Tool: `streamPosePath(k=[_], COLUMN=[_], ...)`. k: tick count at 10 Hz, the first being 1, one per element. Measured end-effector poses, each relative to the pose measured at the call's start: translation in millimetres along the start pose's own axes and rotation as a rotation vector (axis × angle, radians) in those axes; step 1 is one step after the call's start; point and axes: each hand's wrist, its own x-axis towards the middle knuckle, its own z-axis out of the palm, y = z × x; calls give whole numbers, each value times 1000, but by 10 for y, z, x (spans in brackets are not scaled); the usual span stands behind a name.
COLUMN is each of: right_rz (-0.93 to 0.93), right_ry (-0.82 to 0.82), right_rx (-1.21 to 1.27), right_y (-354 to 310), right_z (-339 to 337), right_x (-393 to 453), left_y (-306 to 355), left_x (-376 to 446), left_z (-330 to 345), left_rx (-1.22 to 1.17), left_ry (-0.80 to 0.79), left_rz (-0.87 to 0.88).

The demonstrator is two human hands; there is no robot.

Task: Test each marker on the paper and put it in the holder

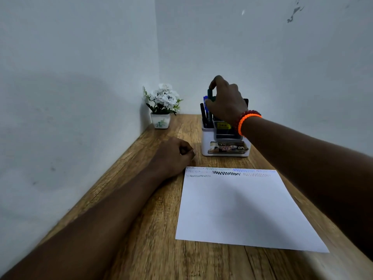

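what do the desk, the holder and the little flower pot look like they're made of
Desk: wood or wood-look laminate, matte, visible grain lines. Holder: likely white plastic, smooth moulded walls, slight sheen. Flower pot: white with a green print, glossy; ceramic or plastic, cannot tell.

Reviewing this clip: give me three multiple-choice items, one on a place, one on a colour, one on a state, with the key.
1. Where is the flower pot?
A. in the far corner by the wall
B. on the paper
C. inside the holder

2. What colour is the marker in the right hand?
A. red
B. dark green
C. yellow

3. What is the left hand doing?
A. writing on the paper
B. lifting the holder
C. resting curled on the table, holding nothing visible

Key: 1 A, it stands at the wall corner; 2 B, the pinched cap is dark green; 3 C, it lies beside the paper.
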Motion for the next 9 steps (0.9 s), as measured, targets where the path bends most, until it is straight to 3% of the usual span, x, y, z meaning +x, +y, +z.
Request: streamPosePath(k=[6,8,9], right_rz=[16,9,-80], right_ry=[-30,37,113], right_rx=[30,14,-34], right_y=[156,156,102], right_z=[58,-153,-238], right_x=[-300,-649,-867], left_y=[59,103,257], left_x=[-16,-59,-89], left_z=[-34,-99,-167], left_rx=[16,34,42], left_ry=[-11,121,314], left_rz=[9,13,81])
